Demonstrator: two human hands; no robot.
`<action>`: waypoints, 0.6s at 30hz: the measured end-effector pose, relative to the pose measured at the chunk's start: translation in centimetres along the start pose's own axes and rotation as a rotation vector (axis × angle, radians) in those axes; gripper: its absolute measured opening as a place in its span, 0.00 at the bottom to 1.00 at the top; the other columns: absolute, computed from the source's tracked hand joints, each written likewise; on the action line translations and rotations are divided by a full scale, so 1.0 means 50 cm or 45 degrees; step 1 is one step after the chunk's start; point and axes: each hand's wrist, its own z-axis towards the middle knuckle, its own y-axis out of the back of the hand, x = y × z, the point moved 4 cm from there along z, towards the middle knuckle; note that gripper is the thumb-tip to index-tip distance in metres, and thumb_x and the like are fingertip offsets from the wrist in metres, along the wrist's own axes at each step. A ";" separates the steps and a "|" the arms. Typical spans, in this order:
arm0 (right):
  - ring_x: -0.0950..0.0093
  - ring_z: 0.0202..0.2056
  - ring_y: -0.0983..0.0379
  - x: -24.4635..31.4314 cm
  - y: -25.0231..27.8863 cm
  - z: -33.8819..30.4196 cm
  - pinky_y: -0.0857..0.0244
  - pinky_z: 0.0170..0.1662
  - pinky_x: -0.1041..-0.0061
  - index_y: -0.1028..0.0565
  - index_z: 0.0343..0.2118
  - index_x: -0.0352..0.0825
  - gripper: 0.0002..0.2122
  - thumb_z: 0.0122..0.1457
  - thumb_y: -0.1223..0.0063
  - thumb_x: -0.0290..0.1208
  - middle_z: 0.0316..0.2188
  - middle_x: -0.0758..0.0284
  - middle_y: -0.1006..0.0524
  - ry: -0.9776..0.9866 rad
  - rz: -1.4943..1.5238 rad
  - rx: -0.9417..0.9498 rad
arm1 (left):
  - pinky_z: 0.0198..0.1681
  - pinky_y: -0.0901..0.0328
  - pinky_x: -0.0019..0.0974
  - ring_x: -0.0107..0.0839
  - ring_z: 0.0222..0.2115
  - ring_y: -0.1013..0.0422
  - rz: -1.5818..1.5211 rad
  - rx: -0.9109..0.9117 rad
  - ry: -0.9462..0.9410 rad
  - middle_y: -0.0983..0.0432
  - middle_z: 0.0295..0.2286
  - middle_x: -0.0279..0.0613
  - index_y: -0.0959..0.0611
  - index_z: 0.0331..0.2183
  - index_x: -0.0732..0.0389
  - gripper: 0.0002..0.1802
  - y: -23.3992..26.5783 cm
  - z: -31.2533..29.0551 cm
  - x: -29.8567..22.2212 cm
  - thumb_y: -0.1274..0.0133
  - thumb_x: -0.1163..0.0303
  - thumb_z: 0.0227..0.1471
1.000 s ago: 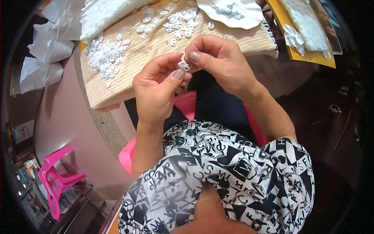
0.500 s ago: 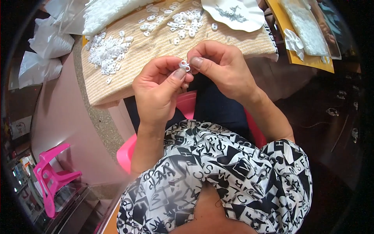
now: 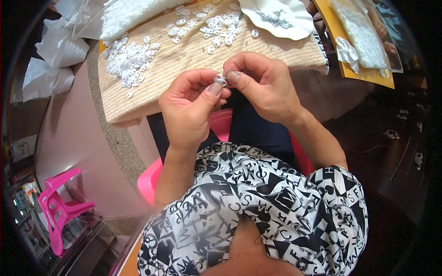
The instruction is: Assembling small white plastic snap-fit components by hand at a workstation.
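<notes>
Between the thumb and fingers of my left hand (image 3: 189,103) is a small white plastic piece with round holes (image 3: 219,79), held just off the near edge of the table. My right hand (image 3: 267,87) meets it from the right, thumb and forefinger pinched at the piece's side. Whatever sits in that pinch is too small to make out. Beyond my hands, a striped tan cloth (image 3: 147,94) bears a heap of similar white pieces (image 3: 126,60) at left and a looser group (image 3: 223,27) in the middle. Tiny grey metal bits (image 3: 276,19) lie on a white wavy-rimmed plate (image 3: 297,31).
A clear container of white pieces (image 3: 124,20) stands at the far left of the cloth. To the right, a yellow surface (image 3: 359,77) holds another clear container (image 3: 361,39) and crumpled white material (image 3: 347,53). White bags (image 3: 60,46) and a pink plastic chair (image 3: 62,207) are at left.
My hands stay together at nearly the same spot, shifted slightly right and down in view. The small white piece has turned a little between my fingers.
</notes>
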 end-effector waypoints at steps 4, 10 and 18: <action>0.85 0.19 0.32 -0.001 -0.007 -0.004 0.38 0.18 0.86 0.31 0.25 0.28 0.03 0.52 0.56 0.21 0.17 0.69 0.28 0.069 -0.056 -0.042 | 0.25 0.33 0.22 0.24 0.23 0.29 0.056 -0.013 -0.073 0.26 0.24 0.41 0.25 0.29 0.69 0.06 -0.003 -0.002 0.001 0.48 0.81 0.43; 0.84 0.19 0.31 -0.004 -0.014 -0.002 0.37 0.20 0.85 0.31 0.24 0.28 0.02 0.51 0.56 0.19 0.17 0.68 0.29 0.150 -0.066 -0.081 | 0.23 0.34 0.21 0.22 0.21 0.29 0.264 -0.115 -0.236 0.26 0.23 0.41 0.24 0.27 0.69 0.04 -0.003 -0.006 0.005 0.50 0.84 0.43; 0.83 0.20 0.31 -0.039 -0.020 0.008 0.35 0.22 0.84 0.32 0.23 0.27 0.02 0.51 0.55 0.19 0.17 0.68 0.29 0.074 -0.011 -0.132 | 0.23 0.34 0.20 0.21 0.21 0.30 0.299 -0.160 -0.251 0.26 0.22 0.40 0.24 0.26 0.68 0.03 0.008 0.006 0.027 0.50 0.83 0.43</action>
